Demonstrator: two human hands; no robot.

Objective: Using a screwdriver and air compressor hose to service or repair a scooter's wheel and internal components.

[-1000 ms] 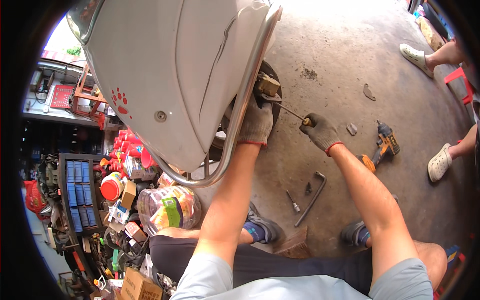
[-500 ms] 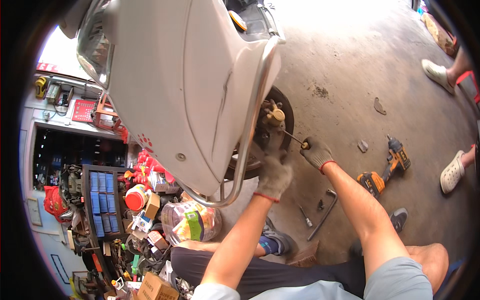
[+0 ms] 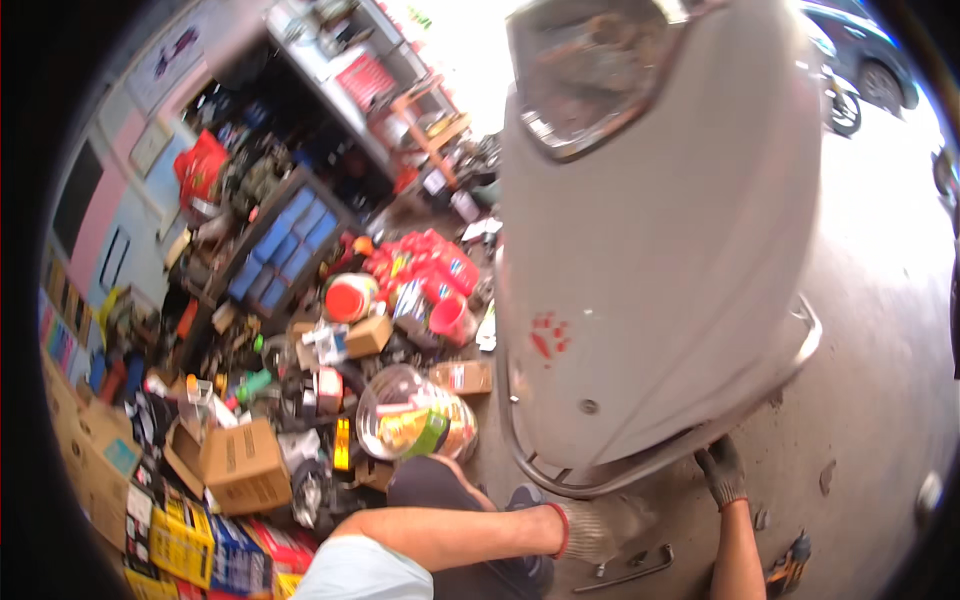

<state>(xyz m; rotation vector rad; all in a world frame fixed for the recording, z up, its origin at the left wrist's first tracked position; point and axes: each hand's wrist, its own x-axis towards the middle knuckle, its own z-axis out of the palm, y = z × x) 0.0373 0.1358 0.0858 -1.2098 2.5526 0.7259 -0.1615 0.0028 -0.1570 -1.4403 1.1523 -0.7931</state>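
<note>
A grey-white scooter front (image 3: 650, 280) with red paw marks fills the middle and right, a metal guard bar (image 3: 590, 490) curving round its lower edge. My right hand (image 3: 724, 475), in a knitted work glove, reaches up to the bar's underside. Its fingers look curled, but what they hold is hidden below the body. My left hand (image 3: 595, 530), in a similar glove with a red cuff, is low in front of the bar, its fingers smeared by motion. Close below it lies an L-shaped wrench (image 3: 635, 577) on the floor, with a small socket tool (image 3: 600, 570) beside the glove.
An orange and black cordless drill (image 3: 790, 565) lies to the right of my right forearm. A clear plastic tub (image 3: 415, 415), a cardboard box (image 3: 245, 465) and many loose parts crowd the left floor. Blue drawers (image 3: 285, 250) stand behind them. A flat metal piece (image 3: 827, 477) lies at right.
The view has swung left and up, showing more of the scooter's front. My left hand has come away from the wheel hub, toward the floor tools. The screwdriver-like tool in my right hand is now hidden.
</note>
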